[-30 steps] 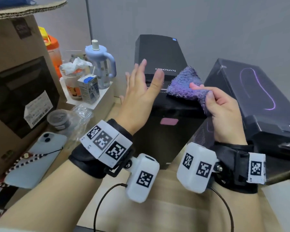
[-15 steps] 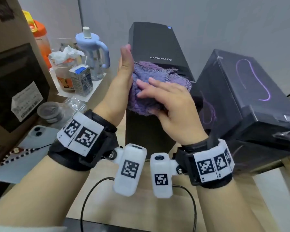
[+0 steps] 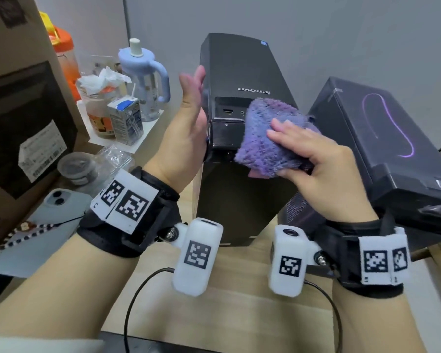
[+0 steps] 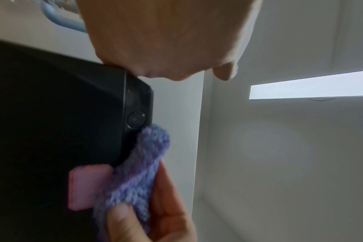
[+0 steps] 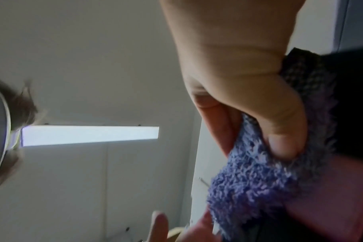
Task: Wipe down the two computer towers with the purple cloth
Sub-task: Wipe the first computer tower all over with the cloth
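A black upright computer tower (image 3: 239,70) stands in the middle of the desk, and a second dark tower (image 3: 382,138) with a purple curved line sits to its right. My right hand (image 3: 313,159) holds the fluffy purple cloth (image 3: 267,138) against the front panel of the middle tower, thumb tucked under the cloth (image 5: 259,172). My left hand (image 3: 191,118) is flat with straight fingers against the tower's left upper edge, bracing it. In the left wrist view the cloth (image 4: 135,176) lies beside a pink sticker (image 4: 85,185) on the tower's front.
At the left of the desk stand a cardboard box (image 3: 18,103), a blue handled cup (image 3: 143,80), a jar, a small carton (image 3: 126,119) and an orange-lidded bottle. A phone (image 3: 41,225) with a beaded strap lies near my left forearm. A cable crosses the wooden desk.
My right hand has slid the cloth from the tower's upper left front over to its right side. The left hand stays flat against the tower's left edge.
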A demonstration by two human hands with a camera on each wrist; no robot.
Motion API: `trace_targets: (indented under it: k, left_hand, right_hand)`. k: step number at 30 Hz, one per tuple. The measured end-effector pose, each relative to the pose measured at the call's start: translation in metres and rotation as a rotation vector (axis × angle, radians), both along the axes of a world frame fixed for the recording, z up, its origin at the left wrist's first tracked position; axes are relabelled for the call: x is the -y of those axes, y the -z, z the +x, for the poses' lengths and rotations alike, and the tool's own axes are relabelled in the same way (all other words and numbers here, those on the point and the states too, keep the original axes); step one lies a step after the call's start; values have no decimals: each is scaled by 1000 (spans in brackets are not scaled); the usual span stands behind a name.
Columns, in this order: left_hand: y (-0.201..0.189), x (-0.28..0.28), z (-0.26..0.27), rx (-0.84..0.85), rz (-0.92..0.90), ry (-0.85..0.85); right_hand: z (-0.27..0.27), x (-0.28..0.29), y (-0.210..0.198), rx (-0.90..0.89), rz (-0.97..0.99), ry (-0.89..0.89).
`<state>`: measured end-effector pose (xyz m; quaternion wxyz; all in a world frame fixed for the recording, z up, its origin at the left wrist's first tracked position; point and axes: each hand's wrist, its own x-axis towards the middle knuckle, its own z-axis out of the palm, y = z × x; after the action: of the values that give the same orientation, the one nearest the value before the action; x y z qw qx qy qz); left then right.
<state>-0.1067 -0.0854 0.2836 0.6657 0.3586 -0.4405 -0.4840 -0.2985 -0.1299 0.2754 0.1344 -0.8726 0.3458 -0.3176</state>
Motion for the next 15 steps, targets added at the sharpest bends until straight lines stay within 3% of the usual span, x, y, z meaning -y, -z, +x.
trace_targets:
  k: [4, 10, 12, 15]
  left_hand:
    - [4, 2, 2, -159, -55, -4]
    - [13, -5, 15, -402, -62, 31]
    - [18, -6, 18, -415, -47, 23]
    - [31, -9, 23, -258, 5, -65]
  right_hand:
    - [47, -11, 0, -85, -125, -134]
    - [72, -19, 8, -73, -270, -152]
    - [74, -20, 8, -93, -292, -170]
    - [82, -21, 2, -155, -323, -219]
